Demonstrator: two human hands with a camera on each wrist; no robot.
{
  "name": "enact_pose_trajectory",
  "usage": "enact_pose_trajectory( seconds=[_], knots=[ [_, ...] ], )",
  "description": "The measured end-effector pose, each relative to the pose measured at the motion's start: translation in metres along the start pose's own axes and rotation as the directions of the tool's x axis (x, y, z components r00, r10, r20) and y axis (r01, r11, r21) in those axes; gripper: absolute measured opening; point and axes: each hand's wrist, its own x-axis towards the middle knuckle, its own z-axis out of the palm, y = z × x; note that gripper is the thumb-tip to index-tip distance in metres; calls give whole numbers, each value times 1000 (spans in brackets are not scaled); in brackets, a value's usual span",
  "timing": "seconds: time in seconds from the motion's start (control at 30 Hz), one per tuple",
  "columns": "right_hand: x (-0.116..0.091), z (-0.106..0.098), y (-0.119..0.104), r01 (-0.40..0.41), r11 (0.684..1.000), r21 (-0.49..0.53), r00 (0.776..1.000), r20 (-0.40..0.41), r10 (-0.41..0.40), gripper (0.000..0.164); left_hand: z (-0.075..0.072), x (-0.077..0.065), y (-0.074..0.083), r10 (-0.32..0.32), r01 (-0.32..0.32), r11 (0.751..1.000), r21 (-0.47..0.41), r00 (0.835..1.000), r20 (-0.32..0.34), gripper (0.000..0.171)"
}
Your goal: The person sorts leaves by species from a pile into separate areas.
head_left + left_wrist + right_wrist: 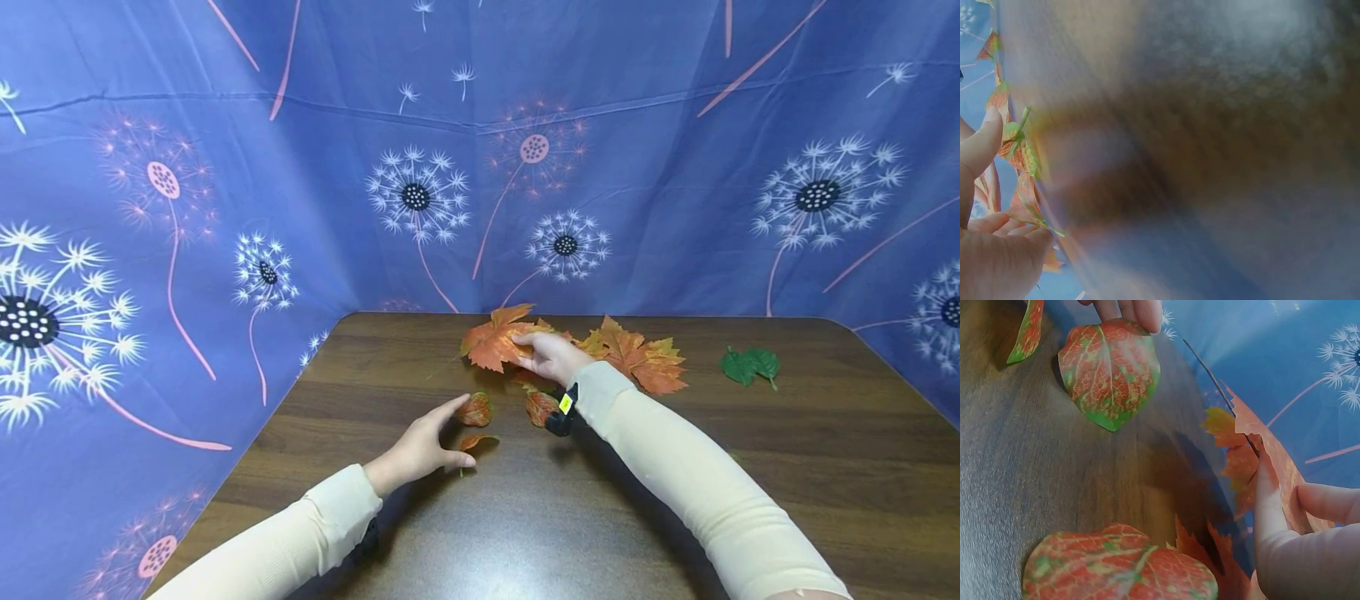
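Nearest me: cream right sleeve (712,492). I read left hand (416,447) as spread, gripping nothing. Right hand (551,358) pinches an orange leaf (491,340) by the table's (817,467) far edge. Green leaf (742,367) toward far right corner; mottled leaf (1109,378) at left fingertips (1146,315).

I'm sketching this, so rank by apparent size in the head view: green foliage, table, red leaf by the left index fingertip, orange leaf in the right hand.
1. Table
2. Orange leaf, partly hidden
3. Green foliage
4. Red leaf
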Motion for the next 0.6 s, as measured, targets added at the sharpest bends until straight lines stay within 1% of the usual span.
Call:
enact_pose_trajectory(
  seconds=[0.07, 0.13, 0.3, 0.43, 0.47, 0.53, 0.6],
  knots=[
    [2, 0, 2, -5, 1000, -9, 1000, -6, 5, 44, 0, 0, 0, 6, -6, 1000, -1, 1000, -3, 94],
    [4, 0, 4, -11, 1000, -11, 1000, -6, 11, 50, 1, 0, 0, 10, -10, 1000, 1, 1000, -6, 94],
    [9, -1, 5, -32, 999, 18, 999, -39, 33, 53, 1, 0, 0, 7, -7, 1000, 5, 1000, -1, 94],
    [7, 1, 6, -47, 997, 56, 997, -57, 50, 55, 2, -1, 0, 6, -6, 1000, 8, 1000, 4, 94],
    [8, 2, 6, -52, 997, 64, 996, -72, 56, 54, 2, -1, 0, 6, -6, 1000, 10, 1000, 3, 94],
    [17, 1, 10, -51, 997, 57, 993, -106, 57, 52, 2, -1, 0, 12, -12, 1000, 13, 1000, 2, 94],
    [36, -8, 18, -43, 997, 64, 993, -105, 50, 48, 2, -1, 0, 15, -15, 1000, 16, 1000, 0, 94]
  ],
)
